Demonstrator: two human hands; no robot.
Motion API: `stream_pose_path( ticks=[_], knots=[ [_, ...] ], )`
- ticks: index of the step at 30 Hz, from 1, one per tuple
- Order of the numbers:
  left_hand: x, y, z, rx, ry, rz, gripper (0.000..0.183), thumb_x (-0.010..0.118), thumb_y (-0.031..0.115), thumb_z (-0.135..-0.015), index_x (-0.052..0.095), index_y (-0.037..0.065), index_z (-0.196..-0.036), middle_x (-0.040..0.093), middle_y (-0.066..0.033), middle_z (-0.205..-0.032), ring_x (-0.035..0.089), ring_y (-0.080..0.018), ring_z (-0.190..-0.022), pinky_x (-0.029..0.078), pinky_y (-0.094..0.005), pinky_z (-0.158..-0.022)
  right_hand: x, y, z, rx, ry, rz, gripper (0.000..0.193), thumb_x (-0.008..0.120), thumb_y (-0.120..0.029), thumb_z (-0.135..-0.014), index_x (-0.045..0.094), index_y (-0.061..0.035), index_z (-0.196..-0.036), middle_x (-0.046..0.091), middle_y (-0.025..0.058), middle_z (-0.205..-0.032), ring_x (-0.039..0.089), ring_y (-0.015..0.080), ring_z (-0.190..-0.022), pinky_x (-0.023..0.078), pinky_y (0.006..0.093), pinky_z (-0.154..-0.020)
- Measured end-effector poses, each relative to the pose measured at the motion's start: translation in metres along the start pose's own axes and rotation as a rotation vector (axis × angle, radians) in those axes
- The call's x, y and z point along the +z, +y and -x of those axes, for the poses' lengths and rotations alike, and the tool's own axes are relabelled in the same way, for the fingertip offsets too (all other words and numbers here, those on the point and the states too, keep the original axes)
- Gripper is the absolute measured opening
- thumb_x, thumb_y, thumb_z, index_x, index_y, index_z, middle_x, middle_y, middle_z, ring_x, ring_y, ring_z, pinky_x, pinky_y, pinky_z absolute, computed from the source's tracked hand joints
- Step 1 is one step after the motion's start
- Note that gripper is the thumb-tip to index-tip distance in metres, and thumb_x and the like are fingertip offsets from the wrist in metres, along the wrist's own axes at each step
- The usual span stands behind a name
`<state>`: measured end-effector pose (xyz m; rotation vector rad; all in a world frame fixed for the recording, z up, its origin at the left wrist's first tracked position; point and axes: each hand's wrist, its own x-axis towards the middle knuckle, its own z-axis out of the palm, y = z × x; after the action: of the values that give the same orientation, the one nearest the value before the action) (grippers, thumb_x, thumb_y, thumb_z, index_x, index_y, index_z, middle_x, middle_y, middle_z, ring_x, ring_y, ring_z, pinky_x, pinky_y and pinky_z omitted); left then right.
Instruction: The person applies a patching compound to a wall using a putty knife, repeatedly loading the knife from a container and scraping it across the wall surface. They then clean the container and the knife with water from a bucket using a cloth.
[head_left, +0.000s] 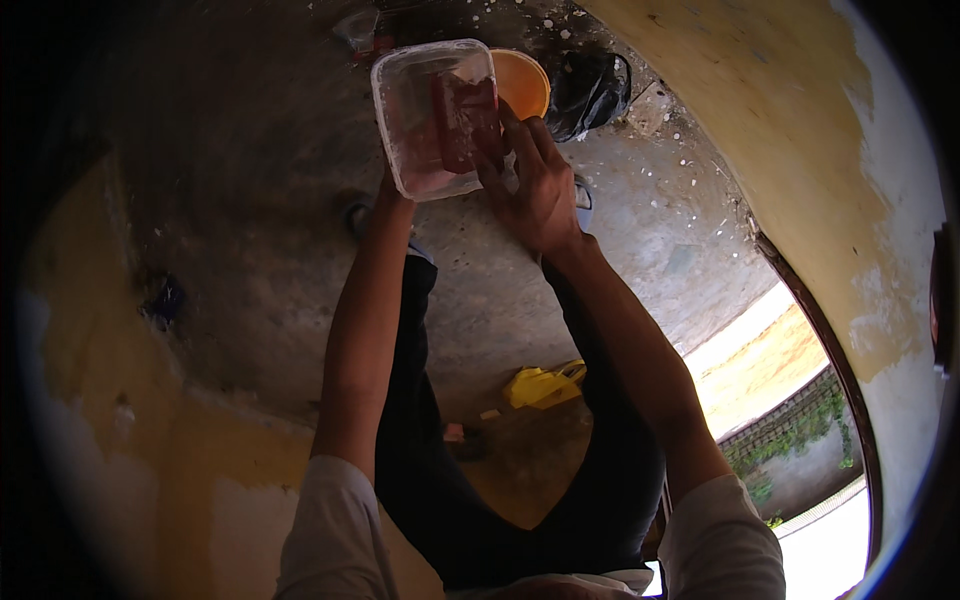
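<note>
A square, clear plastic container (410, 115) with a whitish smeared rim is held up in front of me, its open side toward me. A dark red block-like shape (465, 122) shows in or through it; I cannot tell which. My left hand (393, 187) supports the container from its lower left side, fingers mostly hidden behind the plastic. At the right wall, my right hand (538, 190) has its fingers bent against the container. Whether those fingertips lie inside or outside the wall is unclear.
Beyond the container stand an orange bucket (525, 80) and a black plastic bag (590, 95). Yellow plastic (545, 386) lies on the concrete floor (480, 310) between my legs. White specks dot the floor beside the yellow wall (790, 130). A bright doorway (790, 350) opens at right.
</note>
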<state>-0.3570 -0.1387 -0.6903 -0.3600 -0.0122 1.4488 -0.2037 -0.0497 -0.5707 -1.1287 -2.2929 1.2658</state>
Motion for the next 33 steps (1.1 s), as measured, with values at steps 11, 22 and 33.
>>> stream_pose_path(
  ticks=[11, 22, 33],
  knots=[
    [-0.005, 0.036, 0.041, 0.122, 0.25, -0.05, 0.092, 0.052, 0.075, -0.085, 0.043, 0.007, -0.147, 0.047, -0.0117, -0.148, 0.044, -0.0314, -0.134, 0.032, -0.0546, -0.113, 0.023, 0.142, -0.029, 0.238, -0.096, -0.064, 0.036, 0.063, -0.018, -0.093, 0.058, 0.0017, -0.123, 0.067, 0.0249, -0.107, 0.071, 0.0349, -0.085, 0.057, 0.0401, -0.074],
    [-0.021, 0.045, 0.069, 0.087, 0.351, -0.005, 0.094, 0.053, 0.076, -0.084, 0.043, 0.007, -0.147, 0.047, -0.012, -0.148, 0.044, -0.0321, -0.135, 0.031, -0.0554, -0.113, 0.12, 0.201, -0.067, 0.277, -0.444, 0.49, 0.042, 0.054, -0.02, -0.09, 0.057, -0.0104, -0.131, 0.066, 0.0253, -0.104, 0.068, 0.0422, -0.093, 0.055, 0.0528, -0.082],
    [-0.017, 0.048, 0.075, 0.083, 0.375, 0.054, 0.096, 0.055, 0.077, -0.082, 0.043, 0.007, -0.147, 0.047, -0.0122, -0.148, 0.044, -0.0327, -0.135, 0.031, -0.0562, -0.113, 0.116, 0.145, -0.084, -0.106, -0.462, 0.827, 0.014, 0.065, -0.011, -0.083, 0.073, -0.0094, -0.093, 0.071, 0.0099, -0.082, 0.073, 0.0292, -0.08, 0.059, 0.0412, -0.064]
  ],
)
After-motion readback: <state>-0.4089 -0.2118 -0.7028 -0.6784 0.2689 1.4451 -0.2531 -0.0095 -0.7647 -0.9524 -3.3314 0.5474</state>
